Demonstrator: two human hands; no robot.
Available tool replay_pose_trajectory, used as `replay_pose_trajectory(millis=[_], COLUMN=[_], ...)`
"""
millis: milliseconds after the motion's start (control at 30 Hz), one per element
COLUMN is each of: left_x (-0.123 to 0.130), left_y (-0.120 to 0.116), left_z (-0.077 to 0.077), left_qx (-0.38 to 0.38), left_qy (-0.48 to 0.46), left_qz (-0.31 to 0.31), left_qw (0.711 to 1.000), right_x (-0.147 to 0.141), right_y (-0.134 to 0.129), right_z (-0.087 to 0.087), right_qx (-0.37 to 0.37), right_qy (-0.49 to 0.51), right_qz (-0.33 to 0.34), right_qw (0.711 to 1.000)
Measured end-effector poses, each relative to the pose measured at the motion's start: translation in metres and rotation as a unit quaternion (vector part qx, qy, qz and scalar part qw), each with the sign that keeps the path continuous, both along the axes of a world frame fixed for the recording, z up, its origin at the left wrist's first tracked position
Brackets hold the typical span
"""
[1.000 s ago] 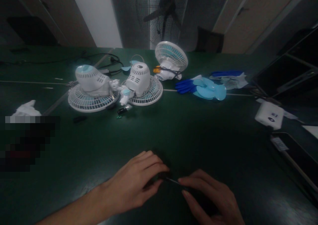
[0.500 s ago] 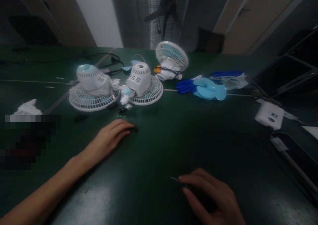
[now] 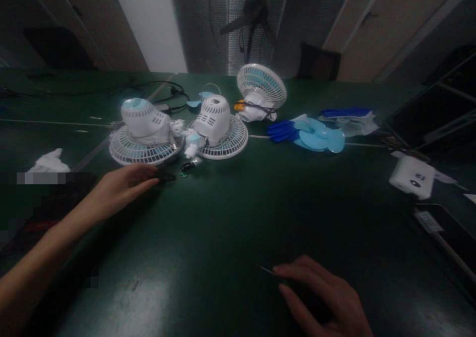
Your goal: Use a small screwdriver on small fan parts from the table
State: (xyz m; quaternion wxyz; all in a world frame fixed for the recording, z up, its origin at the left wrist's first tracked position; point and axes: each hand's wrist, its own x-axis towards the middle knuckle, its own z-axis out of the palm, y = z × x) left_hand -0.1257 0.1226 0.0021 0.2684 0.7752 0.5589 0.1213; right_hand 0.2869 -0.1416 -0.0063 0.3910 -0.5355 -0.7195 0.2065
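Observation:
My left hand is over the table in front of the left white fan, with its fingers pointing right. A small dark object lies at its fingertips; whether the fingers hold it is unclear. Just to the right are a small black part and a green piece. At the lower right, my right hand pinches a thin metal-tipped tool that points left. The middle fan rests grille down beside the left one.
A third fan stands farther back. Blue gloves and light blue fan blades lie right of it. A white box and a dark device are at the right, white cloth at the left.
My left hand has moved left and slightly away from me, toward the left fan. My right hand keeps its hold on the tool. The view has shifted slightly.

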Motion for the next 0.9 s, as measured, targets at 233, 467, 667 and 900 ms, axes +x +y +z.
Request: replay_pose_trajectory(millis=[233,467,667,900], left_x=[-0.001,0.001,0.011,0.028], left_y=[0.002,0.003,0.0,-0.009], left_z=[0.004,-0.002,0.009,0.019], left_qx=[-0.049,-0.022,0.032,0.141], left_qy=[0.128,0.137,0.136,0.075], left_qz=[-0.002,-0.006,-0.024,-0.087], left_qw=[0.991,0.99,0.99,0.983], right_x=[0.0,0.0,-0.001,-0.001], right_y=[0.001,0.001,0.001,0.002], right_z=[-0.002,-0.002,0.005,0.004], right_qx=[-0.006,-0.009,-0.005,-0.008], right_qy=[-0.003,-0.004,0.002,0.0], right_qz=[0.006,0.004,-0.004,-0.01], right_qw=[1.0,1.0,1.0,1.0])
